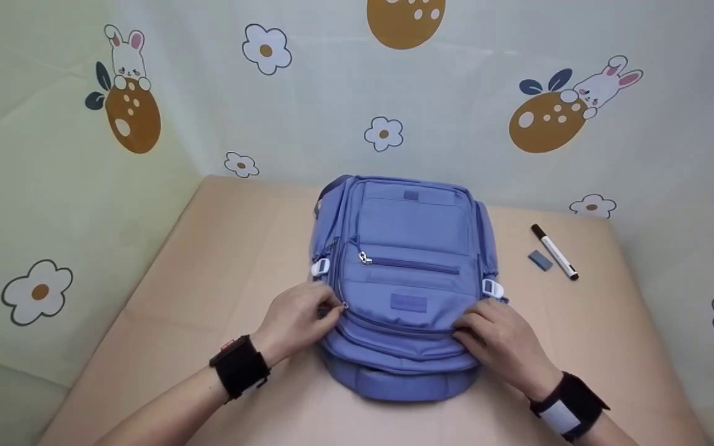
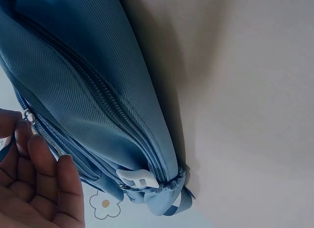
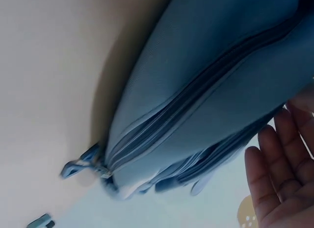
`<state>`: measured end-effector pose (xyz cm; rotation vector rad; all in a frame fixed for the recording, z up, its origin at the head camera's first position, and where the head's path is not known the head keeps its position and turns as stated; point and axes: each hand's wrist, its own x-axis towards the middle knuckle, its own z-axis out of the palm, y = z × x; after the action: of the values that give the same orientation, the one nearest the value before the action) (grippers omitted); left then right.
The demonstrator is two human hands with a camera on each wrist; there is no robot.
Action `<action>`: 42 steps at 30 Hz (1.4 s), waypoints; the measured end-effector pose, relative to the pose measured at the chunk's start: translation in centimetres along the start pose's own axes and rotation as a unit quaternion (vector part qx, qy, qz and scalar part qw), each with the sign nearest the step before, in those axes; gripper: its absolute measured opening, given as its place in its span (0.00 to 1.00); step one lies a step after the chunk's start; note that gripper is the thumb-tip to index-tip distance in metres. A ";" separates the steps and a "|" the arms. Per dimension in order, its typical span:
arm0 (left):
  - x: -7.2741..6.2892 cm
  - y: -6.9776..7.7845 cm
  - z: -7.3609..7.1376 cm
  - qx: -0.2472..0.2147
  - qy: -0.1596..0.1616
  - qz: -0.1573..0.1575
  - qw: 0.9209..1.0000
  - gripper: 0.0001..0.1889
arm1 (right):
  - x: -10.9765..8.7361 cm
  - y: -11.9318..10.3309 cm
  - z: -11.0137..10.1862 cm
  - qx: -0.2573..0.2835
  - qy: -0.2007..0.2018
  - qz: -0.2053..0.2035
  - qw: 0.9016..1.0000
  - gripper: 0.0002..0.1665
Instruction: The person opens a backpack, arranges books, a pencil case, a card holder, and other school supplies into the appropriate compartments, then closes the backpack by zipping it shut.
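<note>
A blue backpack (image 1: 419, 226) lies on its back on the table, its front panel facing up. At its left side my left hand (image 1: 300, 319) pinches a small metal zipper pull (image 2: 29, 116) between thumb and forefinger. Across the bag, my right hand (image 1: 506, 341) grips the fabric at the right edge of the front pocket (image 1: 388, 313). In the right wrist view, the fingertips of that hand meet the bag's edge, while the other fingers lie loosely bent. A second zipper pull (image 1: 365, 258) hangs at the left end of the upper pocket's zipper.
Right of the bag lie a black-and-white marker (image 1: 556, 253) and a small blue-grey eraser (image 1: 540, 260) on the beige table (image 1: 239, 248). White strap buckles (image 1: 321, 267) sit on the bag's sides. A curtain (image 1: 326, 93) printed with rabbits and flowers hangs behind the table.
</note>
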<state>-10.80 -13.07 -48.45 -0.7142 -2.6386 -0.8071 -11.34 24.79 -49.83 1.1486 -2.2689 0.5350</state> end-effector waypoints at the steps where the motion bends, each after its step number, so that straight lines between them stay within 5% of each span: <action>1: 0.0 0.0 0.0 0.001 0.001 0.000 1.000 0.05 | -0.2 0.3 -0.1 -0.001 0.002 0.001 1.000 0.16; 18: -0.3 0.7 0.1 -0.004 -0.010 -0.014 1.000 0.05 | -0.8 2.0 -0.1 -0.015 -0.014 -0.017 1.000 0.10; 30: 0.3 4.1 1.6 0.010 -0.054 0.053 0.997 0.01 | -0.8 1.9 0.0 -0.013 -0.011 -0.024 1.000 0.09; 37: 0.9 4.9 2.5 0.029 -0.046 0.098 0.994 0.02 | -0.9 1.9 0.2 -0.012 -0.009 -0.022 1.000 0.08; 42: 1.0 5.0 2.5 0.032 -0.054 0.094 0.994 0.01 | -1.0 2.2 0.1 -0.008 -0.004 -0.019 1.000 0.12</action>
<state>-9.28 -7.68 -47.83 -0.9981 -2.6272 -0.6464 -12.66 26.63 -50.74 1.1844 -2.2500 0.4974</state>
